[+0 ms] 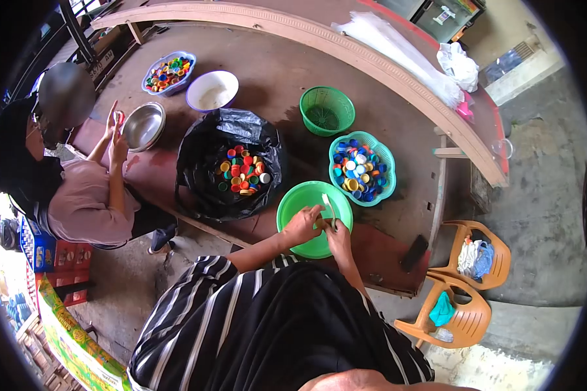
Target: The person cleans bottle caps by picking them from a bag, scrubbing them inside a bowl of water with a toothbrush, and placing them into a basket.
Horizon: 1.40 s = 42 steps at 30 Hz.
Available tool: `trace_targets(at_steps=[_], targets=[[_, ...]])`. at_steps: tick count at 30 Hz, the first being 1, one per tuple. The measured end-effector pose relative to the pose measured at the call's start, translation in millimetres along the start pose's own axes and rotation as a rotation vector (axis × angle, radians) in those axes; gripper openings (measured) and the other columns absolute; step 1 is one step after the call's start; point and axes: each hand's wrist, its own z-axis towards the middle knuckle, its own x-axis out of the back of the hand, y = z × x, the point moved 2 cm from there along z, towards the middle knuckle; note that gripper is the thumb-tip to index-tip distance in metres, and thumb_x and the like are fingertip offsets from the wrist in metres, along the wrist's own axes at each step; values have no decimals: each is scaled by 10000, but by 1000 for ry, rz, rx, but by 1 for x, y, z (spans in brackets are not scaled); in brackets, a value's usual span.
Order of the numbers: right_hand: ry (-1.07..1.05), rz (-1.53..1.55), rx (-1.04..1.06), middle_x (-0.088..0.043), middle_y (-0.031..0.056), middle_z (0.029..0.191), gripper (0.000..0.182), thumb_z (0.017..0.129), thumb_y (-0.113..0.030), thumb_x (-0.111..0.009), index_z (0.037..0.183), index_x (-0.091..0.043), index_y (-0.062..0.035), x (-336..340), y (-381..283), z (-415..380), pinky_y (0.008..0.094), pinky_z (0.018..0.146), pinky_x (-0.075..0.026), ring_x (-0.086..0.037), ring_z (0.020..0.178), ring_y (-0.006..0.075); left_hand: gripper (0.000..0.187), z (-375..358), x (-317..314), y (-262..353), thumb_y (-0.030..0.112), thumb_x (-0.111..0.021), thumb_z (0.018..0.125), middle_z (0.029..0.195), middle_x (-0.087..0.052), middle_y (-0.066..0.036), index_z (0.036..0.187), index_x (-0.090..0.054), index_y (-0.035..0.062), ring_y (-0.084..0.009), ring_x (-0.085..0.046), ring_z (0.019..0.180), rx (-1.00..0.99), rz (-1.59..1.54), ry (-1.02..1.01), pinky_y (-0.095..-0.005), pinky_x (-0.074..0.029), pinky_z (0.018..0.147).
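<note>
My left hand (302, 225) is over the green basin (287, 207), its fingers curled in towards the other hand. What it holds, if anything, is too small to make out. Beside it, my right hand (338, 238) grips a slim toothbrush (329, 205), its pale head pointing up and away from me. The fingertips of both hands are close together above the basin's floor. Just behind the basin, a turquoise basket (389, 171) holds many blue, white and yellow bottle caps (355, 166). A black plastic bag (195, 169) with red, yellow and green caps (241, 173) lies open to the left.
Further back stand a green strainer basket (327, 111), a white bowl (212, 91), a metal bowl (145, 127) and another basket of caps (168, 73). At left, a co-worker (85, 195) handles a small reddish item. A phone (414, 253) lies near the right edge, by orange chairs (466, 319).
</note>
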Motion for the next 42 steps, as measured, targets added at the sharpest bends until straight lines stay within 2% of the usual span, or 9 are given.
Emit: trace_targets(at_steps=[2,3,7,11,24,29,32,34,42], targets=[[-32,23,-23,-618,165,735,266,855,-235,-649,947,-634,15,1,8,-1,373,634,-461,-576,642,242,472,-4,0,3,108,-697,724,869,-629,-175,1144,-497,27,-370,-611,867,-10,-3,-5,-444,-501,760],[-16,77,32,-529,-35,644,185,877,-200,-657,960,-644,-35,-4,20,2,239,462,-314,-423,515,48,476,-5,0,3,109,-699,727,881,-628,-176,1150,-494,30,-370,-612,872,-3,-9,-11,-443,-503,759],[-228,467,-181,-546,-38,673,155,872,-213,-667,935,-605,-86,4,2,-9,225,455,-292,-443,503,48,488,-13,2,9,93,-698,734,935,-624,-184,1171,-487,37,-367,-617,898,-22,-29,-9,-437,-510,766],[-215,262,-164,-578,-15,692,186,854,-230,-694,914,-602,-80,6,-10,-15,233,495,-337,-485,526,67,500,-21,3,1,68,-689,747,1050,-611,-194,1201,-483,34,-367,-610,974,79,-109,-117,-428,-509,824],[289,160,54,-627,54,802,191,870,-149,-661,1007,-613,-25,99,19,88,260,498,-494,-562,596,107,273,-51,82,-36,36,-661,783,963,-620,-155,1051,-618,11,-313,-628,887,128,119,288,-373,-522,779],[399,-218,22,-514,258,1075,436,882,-304,-626,1191,-556,-5,97,31,108,465,898,-408,-505,1020,410,230,-78,116,-63,23,-628,759,952,-623,-174,988,-641,11,-363,-590,930,298,176,467,-423,-474,837],[496,-337,261,-517,165,1035,408,881,-238,-649,1181,-557,22,68,35,93,300,524,-521,-606,730,237,226,-89,133,-74,36,-638,764,961,-624,-169,989,-642,12,-358,-588,948,339,243,516,-421,-470,849],[409,-452,491,-530,147,1044,410,885,-203,-645,1214,-543,19,47,42,87,279,534,-521,-600,742,211,208,-91,137,-83,48,-647,770,977,-629,-156,975,-648,16,-351,-587,964,393,238,525,-414,-470,855],[41,102,166,-539,121,1064,446,907,-138,-600,1325,-472,-51,23,-9,96,287,559,-522,-589,732,166,177,-72,143,-93,23,-653,780,902,-620,-150,957,-647,9,-311,-613,840,346,312,593,-362,-507,721]])
